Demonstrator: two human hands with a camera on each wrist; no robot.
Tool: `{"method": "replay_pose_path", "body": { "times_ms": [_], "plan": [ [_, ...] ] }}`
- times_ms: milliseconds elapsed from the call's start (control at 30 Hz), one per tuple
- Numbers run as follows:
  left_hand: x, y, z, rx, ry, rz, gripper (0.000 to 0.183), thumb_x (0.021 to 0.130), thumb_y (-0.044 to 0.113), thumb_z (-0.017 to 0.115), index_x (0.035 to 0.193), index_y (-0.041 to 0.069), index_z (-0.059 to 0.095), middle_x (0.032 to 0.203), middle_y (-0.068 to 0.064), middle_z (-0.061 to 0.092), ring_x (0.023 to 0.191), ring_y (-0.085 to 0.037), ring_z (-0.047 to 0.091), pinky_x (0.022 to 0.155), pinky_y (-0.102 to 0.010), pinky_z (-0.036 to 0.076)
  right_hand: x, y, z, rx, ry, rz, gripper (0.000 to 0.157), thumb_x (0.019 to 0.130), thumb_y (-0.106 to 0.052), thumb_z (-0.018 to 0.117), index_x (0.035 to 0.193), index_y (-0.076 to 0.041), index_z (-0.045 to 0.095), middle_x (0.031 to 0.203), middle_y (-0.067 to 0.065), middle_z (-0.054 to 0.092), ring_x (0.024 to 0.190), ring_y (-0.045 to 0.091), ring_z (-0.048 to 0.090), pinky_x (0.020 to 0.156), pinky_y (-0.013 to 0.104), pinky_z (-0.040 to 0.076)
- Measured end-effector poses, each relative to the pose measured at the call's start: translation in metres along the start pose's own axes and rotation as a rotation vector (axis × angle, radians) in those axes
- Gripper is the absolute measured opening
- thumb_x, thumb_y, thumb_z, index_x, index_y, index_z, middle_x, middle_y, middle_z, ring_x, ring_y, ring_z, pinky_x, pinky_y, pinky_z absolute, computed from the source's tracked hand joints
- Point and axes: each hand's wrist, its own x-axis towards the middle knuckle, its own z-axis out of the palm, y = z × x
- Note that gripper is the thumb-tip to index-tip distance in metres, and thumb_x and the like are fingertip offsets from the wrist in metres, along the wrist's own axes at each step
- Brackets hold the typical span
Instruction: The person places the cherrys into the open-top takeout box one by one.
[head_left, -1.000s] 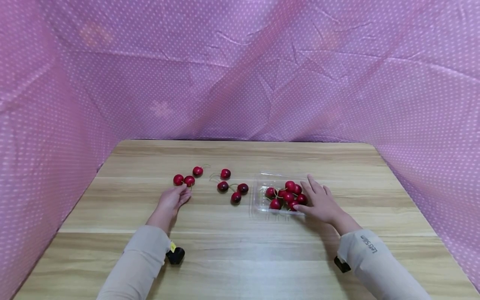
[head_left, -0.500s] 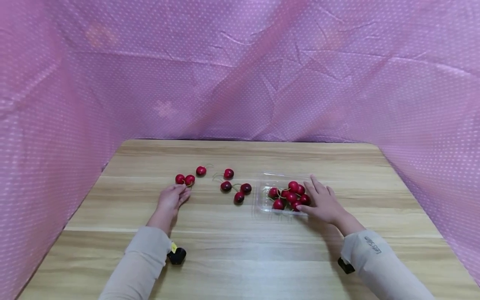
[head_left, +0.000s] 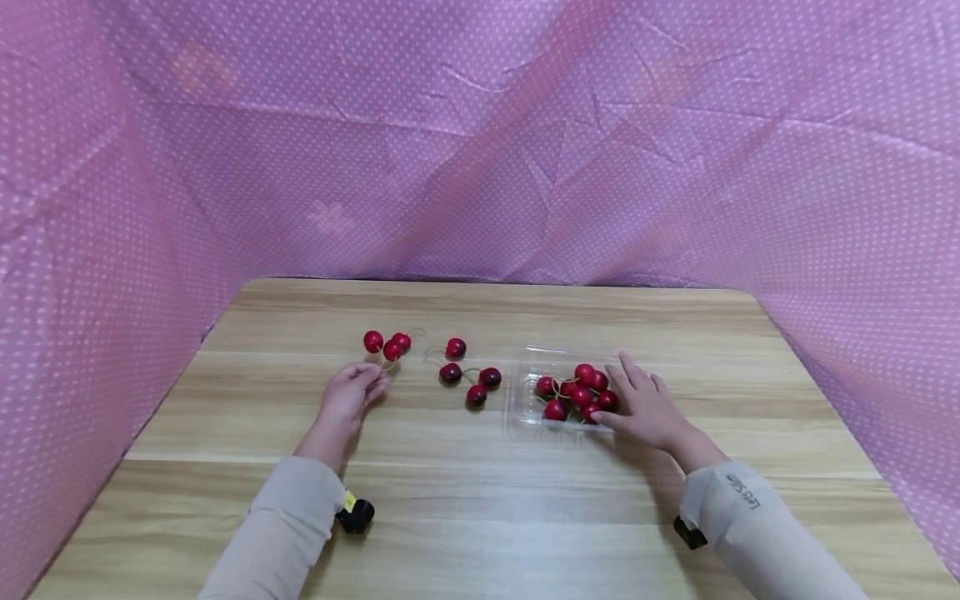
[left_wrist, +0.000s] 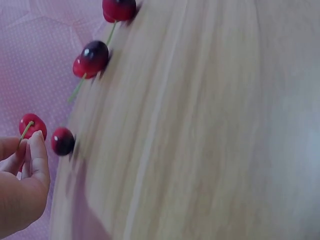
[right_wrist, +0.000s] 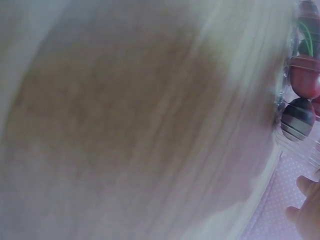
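Note:
My left hand (head_left: 351, 398) pinches the green stems of a pair of red cherries (head_left: 372, 342) at the table's left; the fruit hangs just beyond the fingertips. In the left wrist view the thumb and fingers grip a stem below one red cherry (left_wrist: 33, 126). A loose cherry (head_left: 402, 341) lies right behind the pair. Over the right end of a clear plastic box (head_left: 534, 358), my right hand (head_left: 651, 410) rests with fingers spread, the thumb at its front rim. Several red cherries (head_left: 581, 396) with stems lie inside the box.
Between the left hand and the box lie several dark red cherries (head_left: 450, 373) on the wooden table (head_left: 480, 500). Pink dotted cloth (head_left: 480, 150) surrounds the table at the back and sides.
The left hand has lifted the cherry pair by its stems and moved it slightly away and to the right, near the loose cherry. The right hand has stayed at the box.

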Motion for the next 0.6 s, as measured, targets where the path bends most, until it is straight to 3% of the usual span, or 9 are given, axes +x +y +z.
{"method": "replay_pose_path", "body": {
  "times_ms": [267,600],
  "plan": [
    [-0.008,0.0,0.016,-0.009,-0.026,0.02,0.024,0.087,0.001,0.047,0.107,-0.01,0.042,0.091,-0.011,0.053,0.082,-0.016,0.057,0.091,-0.036,0.038,-0.001,-0.003,-0.002,-0.006,0.018,-0.016,0.082,0.077,-0.052,0.054,0.132,0.002,0.027,0.139,0.025,0.008,0.122,0.041,0.017,0.097,0.056,0.007],
    [-0.017,-0.001,0.037,0.048,-0.082,0.035,0.023,0.086,0.005,0.049,0.106,-0.007,0.045,0.089,-0.008,0.056,0.086,-0.02,0.056,0.092,-0.041,0.037,-0.003,-0.004,0.0,-0.005,0.03,-0.013,0.081,0.076,-0.051,0.056,0.131,0.002,0.029,0.138,0.025,0.01,0.122,0.041,0.017,0.096,0.058,0.008]
  ]
}}
